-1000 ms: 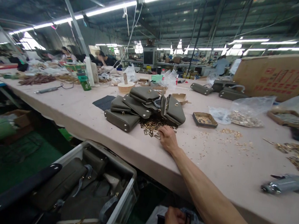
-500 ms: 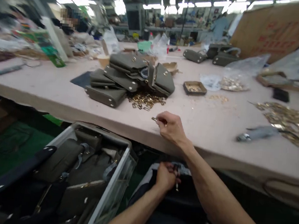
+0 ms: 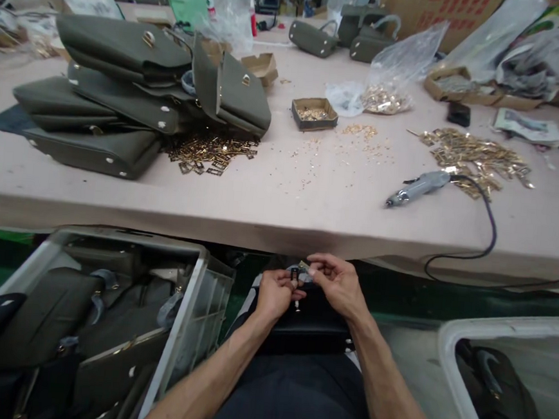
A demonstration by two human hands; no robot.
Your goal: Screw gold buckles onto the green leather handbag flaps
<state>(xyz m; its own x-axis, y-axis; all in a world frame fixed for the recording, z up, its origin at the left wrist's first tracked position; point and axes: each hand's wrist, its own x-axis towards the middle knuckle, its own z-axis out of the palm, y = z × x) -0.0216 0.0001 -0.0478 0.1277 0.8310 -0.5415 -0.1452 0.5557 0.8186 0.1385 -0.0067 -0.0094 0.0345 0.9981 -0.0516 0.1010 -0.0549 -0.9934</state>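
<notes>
Both of my hands meet just below the table edge, over a black bag (image 3: 299, 330) lying on my lap. My left hand (image 3: 275, 293) pinches a small dark fitting on that bag. Against it, my right hand (image 3: 334, 281) holds a small gold metal buckle (image 3: 303, 265) between thumb and fingers. On the table (image 3: 280, 197) up left lies a heap of gold buckles (image 3: 209, 152) beside a stack of olive-green handbags (image 3: 124, 94).
A grey power screwdriver (image 3: 419, 187) with a black cord lies on the table at right, near another pile of gold hardware (image 3: 474, 157). A small tray of screws (image 3: 314, 113) and plastic bags sit farther back. Plastic crates with bags stand on the floor at left (image 3: 189, 306) and right (image 3: 512, 331).
My right hand picked a buckle off the table and brought it down to my lap, where it now meets my left hand. My view dropped toward the lap.
</notes>
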